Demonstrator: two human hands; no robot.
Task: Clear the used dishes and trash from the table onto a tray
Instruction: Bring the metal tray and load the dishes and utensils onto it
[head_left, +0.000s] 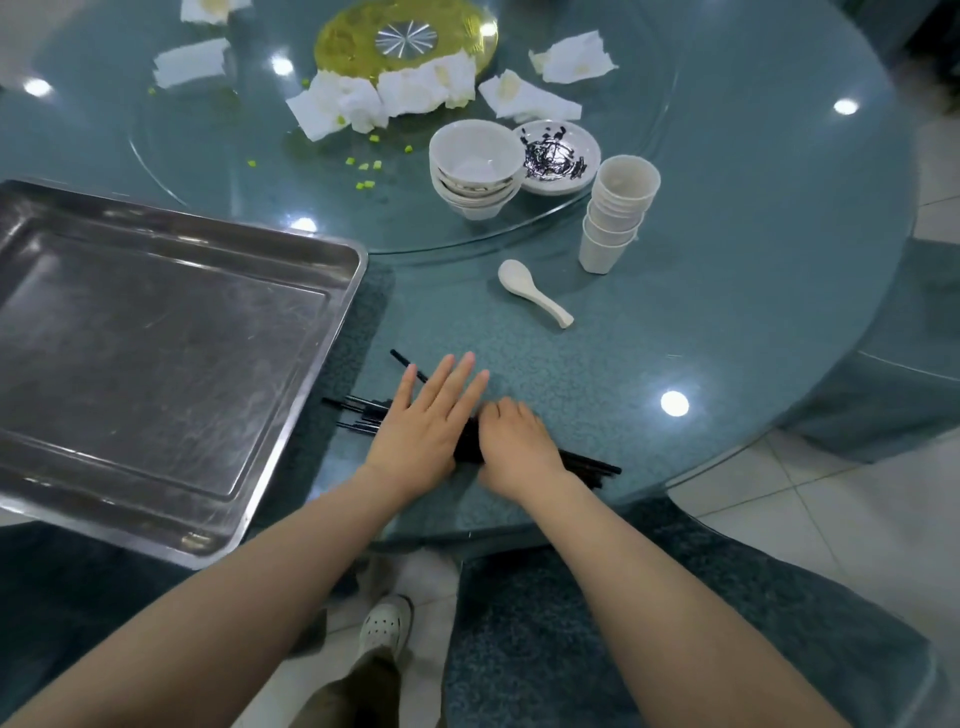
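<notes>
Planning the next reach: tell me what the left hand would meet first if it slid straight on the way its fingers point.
The left hand points up and right across the table. Bare tabletop lies ahead, then probably the white spoon, though its handle may sit just right of that line.

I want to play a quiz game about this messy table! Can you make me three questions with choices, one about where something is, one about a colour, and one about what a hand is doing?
1. Where is the spoon?
A. on the tray
B. on the table near the stacked cups
C. in a bowl

2. What colour are the chopsticks?
A. black
B. red
C. white

3. The left hand is:
A. a fist
B. holding a cup
C. flat, fingers straight

Answers: B, it lies beside the cups; A, dark sticks show; C, its fingers spread over the chopsticks.
</notes>
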